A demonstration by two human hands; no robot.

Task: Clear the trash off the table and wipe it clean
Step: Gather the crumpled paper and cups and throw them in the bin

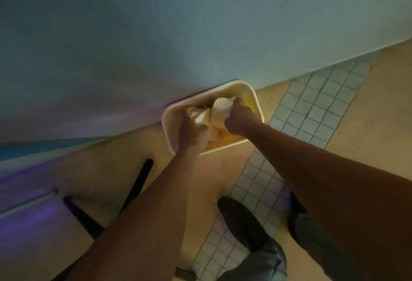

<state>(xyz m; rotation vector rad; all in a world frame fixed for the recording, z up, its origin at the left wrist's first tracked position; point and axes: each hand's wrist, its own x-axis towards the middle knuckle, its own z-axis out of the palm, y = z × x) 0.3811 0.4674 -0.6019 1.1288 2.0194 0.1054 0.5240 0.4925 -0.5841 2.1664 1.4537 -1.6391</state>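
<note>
A cream rectangular trash bin (252, 93) stands on the floor against the wall. Both my arms reach down over its mouth. My left hand (191, 130) grips crumpled pale paper (201, 115) just above the bin's opening. My right hand (237, 117) holds a pale paper cup (220, 107), tipped on its side over the bin. The bin's inside looks yellowish and is mostly hidden by my hands. The picture is dim and blurred.
A pale blue-grey wall (178, 35) fills the upper frame. The floor has tan bands and a strip of small white tiles (312, 106). Black table or chair legs (138, 182) stand at the lower left. My dark shoe (240, 218) and grey trouser legs are at the bottom.
</note>
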